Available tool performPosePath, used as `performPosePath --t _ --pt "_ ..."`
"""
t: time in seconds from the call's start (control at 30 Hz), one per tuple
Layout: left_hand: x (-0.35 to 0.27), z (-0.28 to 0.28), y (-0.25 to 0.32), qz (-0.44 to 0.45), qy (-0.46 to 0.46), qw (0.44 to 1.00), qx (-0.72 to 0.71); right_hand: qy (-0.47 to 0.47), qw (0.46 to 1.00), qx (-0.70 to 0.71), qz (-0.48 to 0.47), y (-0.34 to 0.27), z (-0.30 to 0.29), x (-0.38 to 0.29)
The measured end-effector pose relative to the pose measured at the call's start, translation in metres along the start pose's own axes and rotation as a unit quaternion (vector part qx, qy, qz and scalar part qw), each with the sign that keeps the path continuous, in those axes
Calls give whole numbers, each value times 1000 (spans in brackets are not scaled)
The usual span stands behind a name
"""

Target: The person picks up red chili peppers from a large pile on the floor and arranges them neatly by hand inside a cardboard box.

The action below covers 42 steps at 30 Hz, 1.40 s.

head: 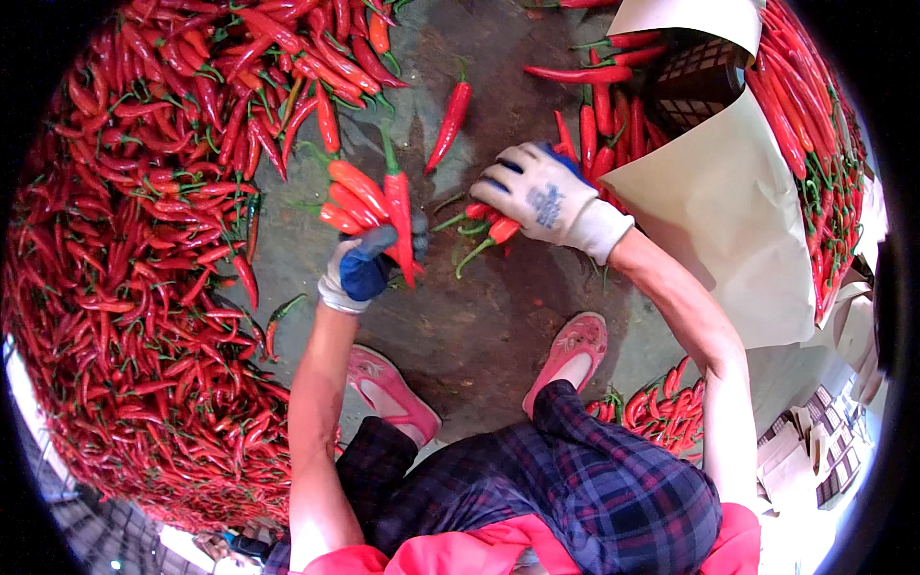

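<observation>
My left hand (370,262), in a white glove with a blue palm, is closed around several red chili peppers (363,190), their green stems pointing up and left. My right hand (539,190), gloved alike and seen from the back, is over more red chilies (503,230) whose stems stick out below its fingers; whether it grips them is hidden. One loose chili (451,122) lies on the floor above and between the hands. Beyond the right hand, chilies (604,129) lie beside a paper-lined crate (693,79).
A large heap of red chilies (144,287) fills the left side. Cream paper (719,215) hangs over the crate's near side, with packed chilies (805,122) at its right. A smaller chili pile (665,410) lies lower right, near crates with paper (812,445). Pink shoes (568,352) stand on the floor.
</observation>
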<state>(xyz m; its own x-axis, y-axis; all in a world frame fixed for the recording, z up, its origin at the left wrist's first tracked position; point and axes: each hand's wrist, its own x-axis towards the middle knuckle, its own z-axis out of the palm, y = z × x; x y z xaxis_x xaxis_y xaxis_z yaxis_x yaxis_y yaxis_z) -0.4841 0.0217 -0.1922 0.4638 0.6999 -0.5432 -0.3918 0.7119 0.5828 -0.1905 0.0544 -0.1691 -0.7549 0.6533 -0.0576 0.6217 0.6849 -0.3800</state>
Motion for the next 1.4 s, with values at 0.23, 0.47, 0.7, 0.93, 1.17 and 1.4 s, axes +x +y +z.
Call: performPosePath --t 0.23,0.47,0.7,0.93,1.17,1.4 --pt "57 35 48 148 148 943 260 280 738 481 382 -12 -13 28" --pt "103 57 29 174 127 748 628 207 739 386 512 -5 15 59" --pt "64 60 0 -4 1 955 296 201 672 553 450 -4 48 15" --pt "36 62 -20 -75 67 993 56 160 701 517 464 -31 40 19" --pt "34 75 -29 72 58 971 222 238 741 502 377 -44 30 16" --pt "38 47 -34 334 67 727 596 404 813 399 130 -40 23 8"
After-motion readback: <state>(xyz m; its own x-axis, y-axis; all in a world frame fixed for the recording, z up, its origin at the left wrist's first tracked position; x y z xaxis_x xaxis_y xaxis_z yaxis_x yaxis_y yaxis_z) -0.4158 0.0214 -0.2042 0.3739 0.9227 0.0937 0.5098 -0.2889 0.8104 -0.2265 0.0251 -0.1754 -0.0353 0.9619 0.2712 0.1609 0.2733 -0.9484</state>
